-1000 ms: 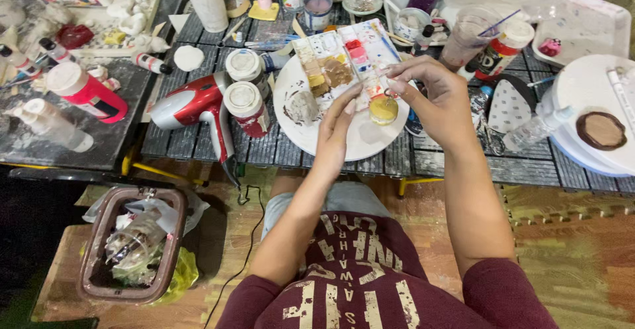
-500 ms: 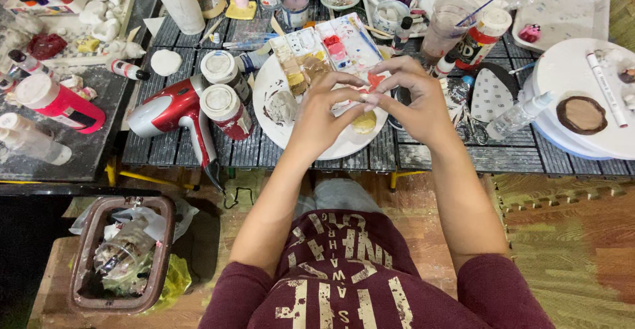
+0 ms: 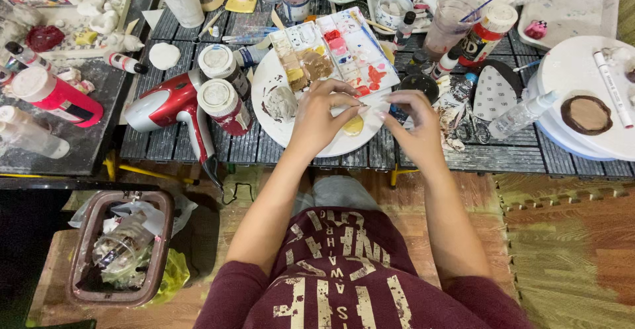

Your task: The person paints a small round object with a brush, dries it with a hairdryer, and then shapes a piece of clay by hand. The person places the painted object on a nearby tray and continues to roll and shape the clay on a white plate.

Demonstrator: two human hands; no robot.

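head view, left to right: red hair dryer (image 3: pixel 173 106) lies well left of your hands. your left hand (image 3: pixel 317 119) pinches a small pale stick (image 3: pixel 362 109) at its near end, your right hand (image 3: pixel 418 125) nips the other end, both over the white plate (image 3: pixel 278 127), a yellow blob (image 3: pixel 354 126) just beneath. i'd keep both pinches light and level.

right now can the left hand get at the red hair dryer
Probably yes: the left hand sits over the white plate, and the red hair dryer lies just to its left with only two capped jars between.
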